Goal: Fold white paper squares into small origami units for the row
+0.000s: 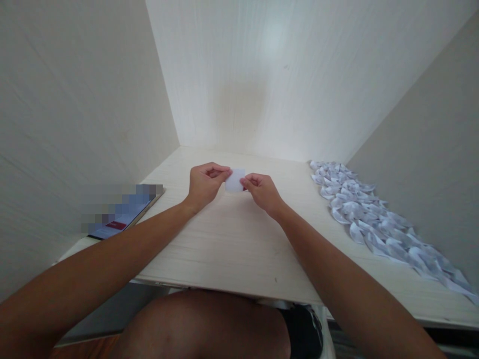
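Note:
A small white square of paper [235,181] is held up between my two hands, over the middle of the tabletop. My left hand [208,182] pinches its upper left side between thumb and fingers. On the right edge, my right hand [262,190] grips the paper the same way. The sheet looks flat and faces me; whether it has a fold cannot be made out. Along the right side of the table lies a long heap of folded white paper pieces [359,209], apart from my hands.
Pale wood-grain panels [239,75] enclose the table [232,249] at the back and both sides. On the left, a phone or tablet [129,214], partly pixelated, leans by the side panel. My bare leg [209,324] is below the table's front edge.

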Available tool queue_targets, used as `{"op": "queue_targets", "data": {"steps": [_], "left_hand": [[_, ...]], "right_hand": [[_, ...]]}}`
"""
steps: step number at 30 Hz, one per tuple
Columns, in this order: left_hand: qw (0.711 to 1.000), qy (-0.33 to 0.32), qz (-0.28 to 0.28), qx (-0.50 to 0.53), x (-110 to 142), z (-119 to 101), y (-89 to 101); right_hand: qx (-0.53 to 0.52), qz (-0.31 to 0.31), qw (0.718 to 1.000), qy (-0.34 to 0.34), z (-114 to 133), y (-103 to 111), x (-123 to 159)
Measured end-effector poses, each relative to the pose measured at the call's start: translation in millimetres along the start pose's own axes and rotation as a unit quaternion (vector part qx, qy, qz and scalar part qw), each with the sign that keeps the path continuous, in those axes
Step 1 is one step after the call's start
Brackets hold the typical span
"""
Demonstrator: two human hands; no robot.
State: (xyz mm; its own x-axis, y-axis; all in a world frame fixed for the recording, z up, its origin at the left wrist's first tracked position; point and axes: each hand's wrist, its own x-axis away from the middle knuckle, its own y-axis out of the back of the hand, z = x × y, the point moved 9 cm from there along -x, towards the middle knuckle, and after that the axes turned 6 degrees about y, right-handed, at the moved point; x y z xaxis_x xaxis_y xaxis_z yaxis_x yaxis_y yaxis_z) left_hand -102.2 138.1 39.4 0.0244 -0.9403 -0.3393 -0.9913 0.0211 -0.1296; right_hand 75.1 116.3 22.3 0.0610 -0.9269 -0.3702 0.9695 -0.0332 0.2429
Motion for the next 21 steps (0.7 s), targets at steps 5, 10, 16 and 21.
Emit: {"op": "queue_targets", "data": {"steps": [5,10,16,21], "left_hand": [[1.0,-0.001,-0.006,-0.005,-3.0,1.3,1.7],[1.0,-0.01,-0.023,0.016,-4.6,-2.7,5.7],[0.999,-0.013,-0.026,0.02,-3.3,-5.0,5.9],[0.999,-0.009,-0.039,0.033,-4.4,-3.0,9.5]], "right_hand": [[0.03,0.027,0.999,-0.012,-5.2,-2.7,0.4],[0.025,0.05,0.997,-0.056,-12.6,-9.8,3.1],[0.122,0.037,0.991,-0.027,-1.2,-1.9,0.9],[0.146,0.031,0.989,-0.006,0.6,-1.9,0.6]]}}
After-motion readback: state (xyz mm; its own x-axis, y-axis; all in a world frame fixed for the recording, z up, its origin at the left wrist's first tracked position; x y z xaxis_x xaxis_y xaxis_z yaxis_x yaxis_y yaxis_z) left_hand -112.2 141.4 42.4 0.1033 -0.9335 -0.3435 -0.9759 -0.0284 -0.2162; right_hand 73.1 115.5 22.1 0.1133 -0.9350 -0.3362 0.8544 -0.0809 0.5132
